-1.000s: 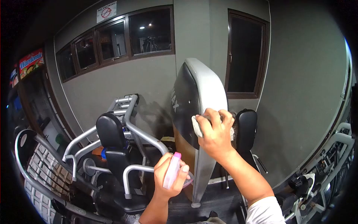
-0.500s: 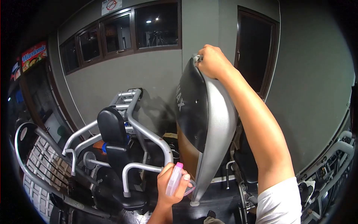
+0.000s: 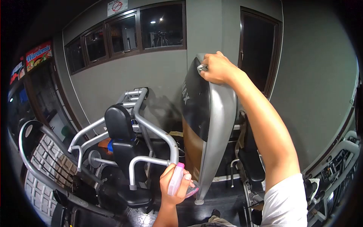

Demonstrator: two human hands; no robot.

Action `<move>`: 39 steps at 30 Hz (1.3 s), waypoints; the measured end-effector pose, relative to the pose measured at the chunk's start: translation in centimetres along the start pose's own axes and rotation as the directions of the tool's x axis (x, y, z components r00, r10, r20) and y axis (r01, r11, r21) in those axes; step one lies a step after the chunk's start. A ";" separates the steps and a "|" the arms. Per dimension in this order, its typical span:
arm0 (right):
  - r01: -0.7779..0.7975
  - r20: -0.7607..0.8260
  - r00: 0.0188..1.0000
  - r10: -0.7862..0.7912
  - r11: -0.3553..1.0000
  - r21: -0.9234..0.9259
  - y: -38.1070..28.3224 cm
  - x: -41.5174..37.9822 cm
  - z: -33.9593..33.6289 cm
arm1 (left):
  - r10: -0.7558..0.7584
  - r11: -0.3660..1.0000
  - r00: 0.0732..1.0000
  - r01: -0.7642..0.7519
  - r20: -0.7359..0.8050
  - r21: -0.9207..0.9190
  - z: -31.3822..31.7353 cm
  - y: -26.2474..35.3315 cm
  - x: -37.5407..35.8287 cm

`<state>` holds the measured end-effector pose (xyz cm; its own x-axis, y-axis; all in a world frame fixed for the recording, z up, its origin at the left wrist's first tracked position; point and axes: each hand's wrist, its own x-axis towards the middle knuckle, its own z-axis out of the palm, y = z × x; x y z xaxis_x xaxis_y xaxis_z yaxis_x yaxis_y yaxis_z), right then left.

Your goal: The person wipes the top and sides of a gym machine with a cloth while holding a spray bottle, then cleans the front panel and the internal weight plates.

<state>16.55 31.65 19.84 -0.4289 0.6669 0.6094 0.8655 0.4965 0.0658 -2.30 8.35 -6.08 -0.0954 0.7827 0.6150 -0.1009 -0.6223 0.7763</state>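
While one grey wall point(image 3: 159, 75) filled the background, with a row of four window panes point(image 3: 162, 26) and one tall window point(image 3: 261, 49) set into it, one tubular exercise machine point(image 3: 157, 130) with a single black backrest point(image 3: 119, 121) stood at the left, and one curved black-and-silver tower point(image 3: 221, 121) stood upright to its right, near the wall. That tower looked heavy and stiff, its smooth shell probably slippery when wet, so the narrow rim seemed the surest hold. Two hands were in view: the right hand point(image 3: 217, 70) curled over the tower's upper edge, fingers bent around a cloth point(image 3: 202, 68), and the left hand point(image 3: 183, 187) was closed around a spray bottle point(image 3: 175, 183), low and to the left of the tower's foot. One bottle showed, translucent and pink-tipped (its lower body was partly hidden by fingers); it looked light and somewhat squeezable, best taken around the neck. One cloth, pale and crumpled, showed only as a scrap beside the right fingers, at the tower's dark face near the top; it looked soft and nearly weightless, best bunched under the palm.
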 end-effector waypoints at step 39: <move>-0.321 0.059 0.943 0.329 0.845 0.428 9.4 7.5 5.8 | -0.056 0.996 0.996 0.061 -0.070 0.069 7.7 -1.8 2.2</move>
<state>20.00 44.56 20.40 -0.1351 0.8244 0.5496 0.7582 0.4431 -0.4783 5.27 11.24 -5.05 -0.1583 0.8137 0.5593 -0.0375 -0.5710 0.8201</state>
